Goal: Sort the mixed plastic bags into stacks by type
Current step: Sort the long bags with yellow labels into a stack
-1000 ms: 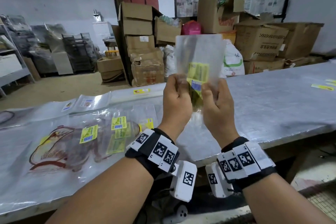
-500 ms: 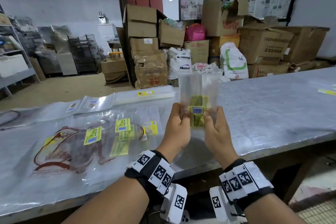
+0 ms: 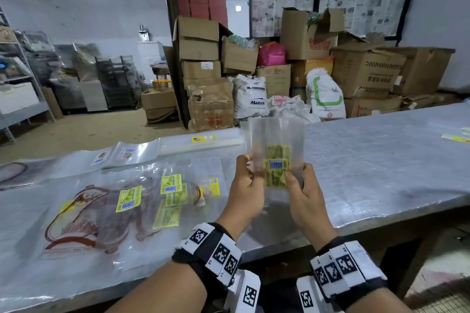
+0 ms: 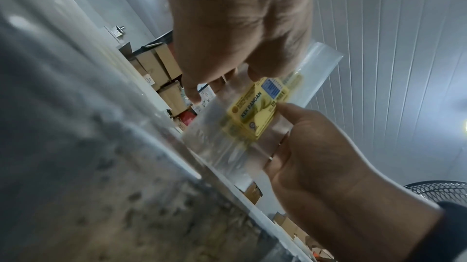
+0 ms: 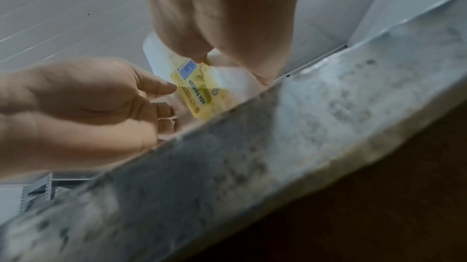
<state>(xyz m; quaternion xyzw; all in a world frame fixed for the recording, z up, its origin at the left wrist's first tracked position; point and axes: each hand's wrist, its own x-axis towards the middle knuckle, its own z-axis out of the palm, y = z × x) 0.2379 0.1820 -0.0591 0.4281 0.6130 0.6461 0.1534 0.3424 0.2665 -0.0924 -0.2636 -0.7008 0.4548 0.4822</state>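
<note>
Both forearms reached forward side by side, each wrist wrapped in a black band. The left hand [image 3: 245, 185] and right hand [image 3: 304, 194] were raised close together, palms facing each other, fingers curled and pinching the same bag [image 3: 276, 145].

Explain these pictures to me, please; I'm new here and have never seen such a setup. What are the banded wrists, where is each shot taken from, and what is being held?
No machine here: a person sorts plastic bags, wearing cameras. The wide picture comes from a head camera; the two close ones come from cameras strapped on each wrist, looking along the hand. The left hand and right hand together pinch a small clear bag with a yellow label reading KEK PANDAN, held up above the metal table. On the table, to the left, lie more labelled bags on a big printed bag. Cardboard boxes stand behind.
</note>
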